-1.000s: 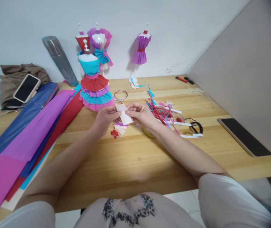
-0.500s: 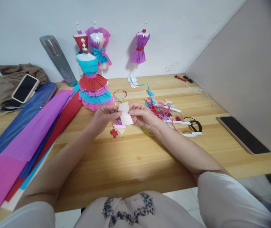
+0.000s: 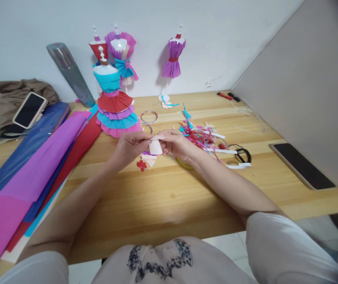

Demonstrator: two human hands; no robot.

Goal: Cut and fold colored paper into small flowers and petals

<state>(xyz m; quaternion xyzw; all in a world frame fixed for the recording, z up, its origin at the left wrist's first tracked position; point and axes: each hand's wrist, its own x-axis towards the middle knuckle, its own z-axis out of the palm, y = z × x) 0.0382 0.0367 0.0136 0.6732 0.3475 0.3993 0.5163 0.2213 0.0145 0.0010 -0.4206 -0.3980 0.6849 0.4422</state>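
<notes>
Pale wall (image 3: 216, 47) is backing a wooden table (image 3: 169, 205), where paper-dressed mannequins (image 3: 106, 81) are standing. Before me, the left hand (image 3: 132, 146) and right hand (image 3: 177, 143) are pinching a white paper piece (image 3: 156, 147) between narrowed fingertips, over the table. They're apparently shaping it; the next move is probably calling for gentle, even pressure.

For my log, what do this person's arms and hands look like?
The left hand and right hand are ungloved. Both forearms are bare below pale, loose short sleeves, which match the pale top with its dark bluish, speckled pattern across the front.
</notes>
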